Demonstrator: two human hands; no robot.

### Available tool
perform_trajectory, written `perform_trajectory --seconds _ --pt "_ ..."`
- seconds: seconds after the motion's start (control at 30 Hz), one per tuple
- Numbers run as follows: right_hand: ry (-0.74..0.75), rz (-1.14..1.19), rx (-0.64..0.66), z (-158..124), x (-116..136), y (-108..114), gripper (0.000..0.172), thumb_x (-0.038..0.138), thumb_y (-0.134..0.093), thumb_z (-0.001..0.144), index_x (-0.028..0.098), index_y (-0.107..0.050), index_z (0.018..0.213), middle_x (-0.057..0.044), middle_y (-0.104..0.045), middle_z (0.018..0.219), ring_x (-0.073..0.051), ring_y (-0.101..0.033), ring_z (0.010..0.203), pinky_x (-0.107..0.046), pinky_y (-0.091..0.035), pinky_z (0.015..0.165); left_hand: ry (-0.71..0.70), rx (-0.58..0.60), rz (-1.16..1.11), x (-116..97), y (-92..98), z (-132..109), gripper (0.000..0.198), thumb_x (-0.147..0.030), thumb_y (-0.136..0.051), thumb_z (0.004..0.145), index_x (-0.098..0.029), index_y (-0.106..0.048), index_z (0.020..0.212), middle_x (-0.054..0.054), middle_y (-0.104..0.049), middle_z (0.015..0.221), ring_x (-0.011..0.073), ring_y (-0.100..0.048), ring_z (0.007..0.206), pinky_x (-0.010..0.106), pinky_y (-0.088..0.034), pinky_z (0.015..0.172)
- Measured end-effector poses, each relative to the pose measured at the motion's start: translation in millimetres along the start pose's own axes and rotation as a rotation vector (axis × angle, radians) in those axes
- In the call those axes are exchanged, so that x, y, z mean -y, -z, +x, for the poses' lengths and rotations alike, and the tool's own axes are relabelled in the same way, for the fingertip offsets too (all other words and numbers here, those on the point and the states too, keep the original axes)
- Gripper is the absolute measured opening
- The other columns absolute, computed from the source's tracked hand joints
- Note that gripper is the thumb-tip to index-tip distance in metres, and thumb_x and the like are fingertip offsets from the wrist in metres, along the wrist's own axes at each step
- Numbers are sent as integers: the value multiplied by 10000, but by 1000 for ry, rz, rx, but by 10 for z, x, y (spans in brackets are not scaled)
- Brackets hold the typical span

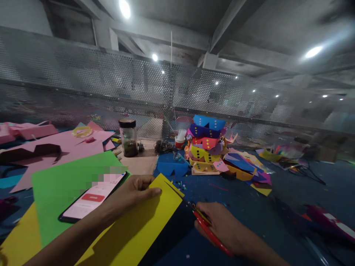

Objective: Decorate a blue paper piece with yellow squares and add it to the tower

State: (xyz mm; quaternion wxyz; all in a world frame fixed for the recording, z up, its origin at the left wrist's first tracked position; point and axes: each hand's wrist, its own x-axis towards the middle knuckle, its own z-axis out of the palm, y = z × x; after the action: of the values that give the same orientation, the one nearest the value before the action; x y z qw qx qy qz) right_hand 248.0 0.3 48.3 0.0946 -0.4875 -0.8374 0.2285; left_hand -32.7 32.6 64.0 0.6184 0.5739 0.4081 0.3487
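Note:
My left hand (142, 192) pinches the upper left edge of a yellow paper sheet (144, 225), thumb on top. My right hand (219, 221) is wrapped round red-handled scissors (204, 221). Their blades lie across the sheet's upper right corner, with one blade showing over the yellow surface. How far the paper is cut I cannot tell. Beneath my left forearm a phone (93, 199) with a lit screen rests on a green sheet (52, 192).
Behind stand a lidded jar (128, 138), a cup (179, 141) and a stack of colourful folded paper pieces (206, 142). Pink sheets (74, 147) cover the left side. Loose coloured paper (244, 166) lies to the right. A perforated metal panel (111, 81) borders the blue table (249, 207).

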Motion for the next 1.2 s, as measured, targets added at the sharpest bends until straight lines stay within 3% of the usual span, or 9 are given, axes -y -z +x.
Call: perform_trajectory --seconds 0.23,1.2 --pt "-3 7 -5 2 3 -2 192 297 -518 833 199 -432 693 23 -573 686 -111 -455 620 -222 -236 525 5 12 4 10 15 14 231 -351 -741 738 -165 -679 860 37 -746 737 144 -672 566 188 -483 492" --pt "-21 18 0 41 -71 -68 187 242 -523 805 188 -437 648 33 -522 629 -97 -435 590 -211 -231 508 56 -30 26 -18 -12 -1 382 -470 -762 669 -147 -688 858 70 -754 758 171 -672 568 226 -486 501"
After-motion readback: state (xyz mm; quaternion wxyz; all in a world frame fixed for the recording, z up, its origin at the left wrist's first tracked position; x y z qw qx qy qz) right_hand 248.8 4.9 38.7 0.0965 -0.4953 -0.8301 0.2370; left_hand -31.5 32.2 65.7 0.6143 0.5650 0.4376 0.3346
